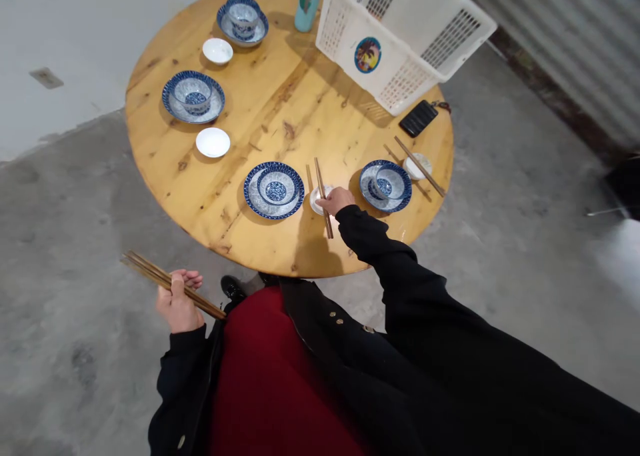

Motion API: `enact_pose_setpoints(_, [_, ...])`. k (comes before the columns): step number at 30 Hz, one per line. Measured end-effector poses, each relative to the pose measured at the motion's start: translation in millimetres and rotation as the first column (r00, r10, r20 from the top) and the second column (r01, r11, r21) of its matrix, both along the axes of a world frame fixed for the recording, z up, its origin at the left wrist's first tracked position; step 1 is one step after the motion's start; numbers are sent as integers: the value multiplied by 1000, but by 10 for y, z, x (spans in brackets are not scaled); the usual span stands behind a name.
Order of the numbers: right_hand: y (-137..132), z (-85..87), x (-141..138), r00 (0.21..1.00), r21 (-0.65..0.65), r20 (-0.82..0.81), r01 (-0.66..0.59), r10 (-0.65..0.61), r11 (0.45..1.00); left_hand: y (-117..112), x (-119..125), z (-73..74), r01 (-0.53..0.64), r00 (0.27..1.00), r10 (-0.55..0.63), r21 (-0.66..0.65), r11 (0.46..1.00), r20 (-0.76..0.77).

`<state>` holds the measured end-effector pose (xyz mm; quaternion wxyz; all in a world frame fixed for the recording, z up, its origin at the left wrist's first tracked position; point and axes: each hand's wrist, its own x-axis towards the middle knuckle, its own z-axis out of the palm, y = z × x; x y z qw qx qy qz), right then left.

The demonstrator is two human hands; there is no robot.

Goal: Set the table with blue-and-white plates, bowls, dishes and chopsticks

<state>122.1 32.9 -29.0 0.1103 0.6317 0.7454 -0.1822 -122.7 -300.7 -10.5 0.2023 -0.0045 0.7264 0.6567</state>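
Note:
My left hand (180, 303) is closed around a bundle of wooden chopsticks (150, 269), held in front of the table's near edge. Over a small white dish (314, 201), my right hand (338, 200) pinches a pair of chopsticks (320, 176) that lies across it. To the left of that dish sits a blue-patterned plate (253, 201) with a bowl (276, 188) on it. Another plate (367, 199) with a bowl (393, 181) stands to the right. Beyond it, a second pair of chopsticks (420, 166) rests across a small white dish (423, 167).
On the round wooden table (280, 103), a white plastic basket (340, 36) stands at the back right, beside a teal container (306, 9). A black phone-like object (419, 119) lies before the basket. More plates with bowls and white dishes (213, 143) line the left side.

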Motion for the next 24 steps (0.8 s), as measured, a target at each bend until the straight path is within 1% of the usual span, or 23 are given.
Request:
enact_pose_setpoints(2, [-15, -20, -47, 1000, 33, 11, 6, -7, 999, -20, -43, -10, 16, 1000, -16, -2, 1000, 7])
enact_pose_setpoints(6, [-78, -72, -71, 999, 57, 2, 34, -34, 998, -51, -106, -28, 37, 999, -37, -3, 999, 12])
enact_pose_setpoints(10, [-147, -89, -50, 998, 55, -10, 56, -55, 997, -67, -150, -48, 56, 998, -56, 12, 998, 36])
enact_pose_setpoints(15, [-167, -57, -62, 997, 30, -1, 73, -73, 997, -77, -192, -82, 92, 994, -93, 21, 995, 53])
enact_pose_setpoints(18, [-157, 2, -57, 997, 26, 0, 73, -73, 997, -85, -210, -87, 97, 994, -98, 17, 995, 54])
enact_pose_setpoints(20, [-177, 80, -49, 997, 45, 0, 73, -73, 996, -91, -221, -76, 97, 994, -97, 11, 995, 43])
enact_pose_setpoints(22, [-257, 195, -69, 997, 105, -21, 69, -68, 992, -89, -234, -50, 91, 995, -92, 10, 996, 47])
enact_pose_setpoints(24, [-430, 338, -160, 994, 175, -106, 41, -22, 984, -62, -254, -5, 88, 995, -89, 24, 996, 53])
